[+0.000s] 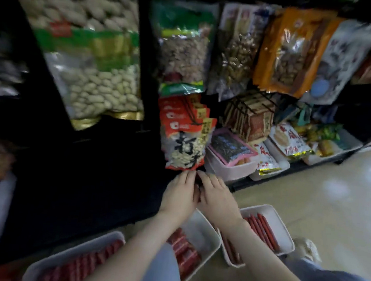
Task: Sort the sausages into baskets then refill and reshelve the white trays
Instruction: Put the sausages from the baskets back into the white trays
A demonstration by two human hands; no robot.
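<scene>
Both arms stretch forward, and the left hand [181, 192] and right hand [217, 198] lie side by side, backs up, inner edges close together, fingers pointing into the dark shelf opening [106, 189] ahead. A dark red sliver shows between them. Whether either hand grips it I cannot tell, since the palms face away. Just beyond the fingertips hangs a red peanut bag [186, 145]. Beneath the wrists a white tray [204, 231] sits on the floor [321, 211], holding red sausages [182, 245]. A second tray [279, 221] just right of the right forearm and a third tray [72, 253] near the left elbow hold more. Above and ahead of the hands, bags of nuts [91, 66] hang in a row over snack-filled shelf trays [234, 168] — the floor is pale and glossy.
</scene>
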